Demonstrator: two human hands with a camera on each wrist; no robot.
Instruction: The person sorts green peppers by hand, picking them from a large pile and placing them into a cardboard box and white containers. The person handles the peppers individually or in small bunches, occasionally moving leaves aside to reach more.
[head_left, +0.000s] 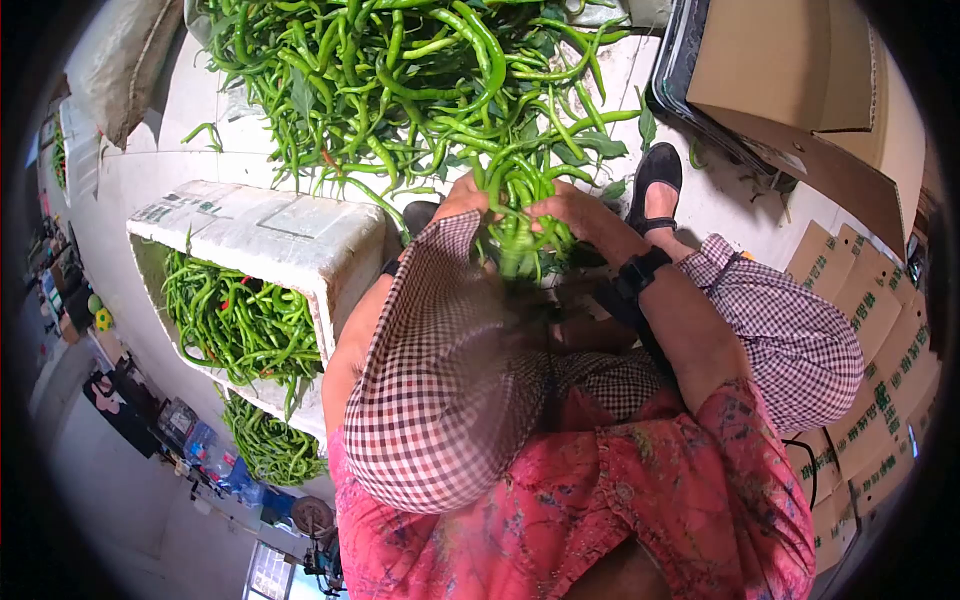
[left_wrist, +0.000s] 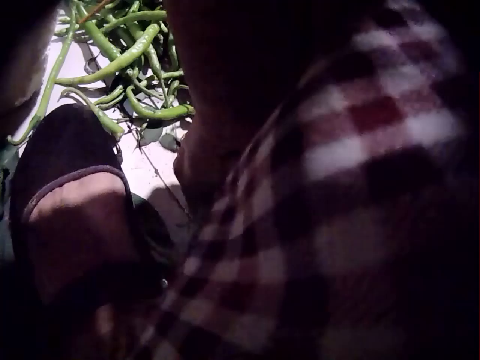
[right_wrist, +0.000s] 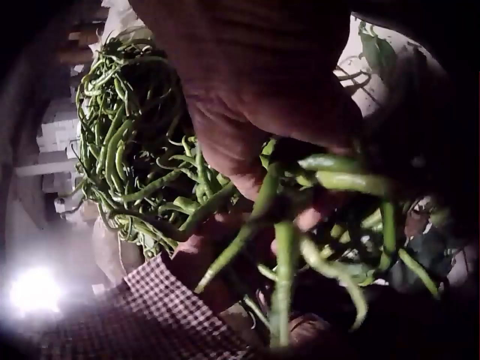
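Note:
Between my two hands is a bunch of long green chili peppers (head_left: pixel 518 190), right at the near edge of a big heap. My right hand (head_left: pixel 570 208) grips the bunch from the right; in the right wrist view several peppers (right_wrist: pixel 281 277) stick out from under the curled right hand (right_wrist: pixel 262 97). From the other side my left hand (head_left: pixel 465 196) holds the same bunch, its wrist partly covered by a checkered cloth (head_left: pixel 430 400). The left wrist view shows mostly that cloth (left_wrist: pixel 360 142), a dark shoe (left_wrist: pixel 67 150) and loose peppers (left_wrist: pixel 120 64), with the left fingers hidden.
The pepper heap (head_left: pixel 370 90) spreads over the pale floor ahead. At left a white foam box (head_left: pixel 260 215) lies on its side, filled with peppers. Cardboard boxes (head_left: pixel 780 70) stand at the upper right, and flattened cartons (head_left: pixel 860 290) lie at right. My shoe (head_left: pixel 657 180) is beside the right hand.

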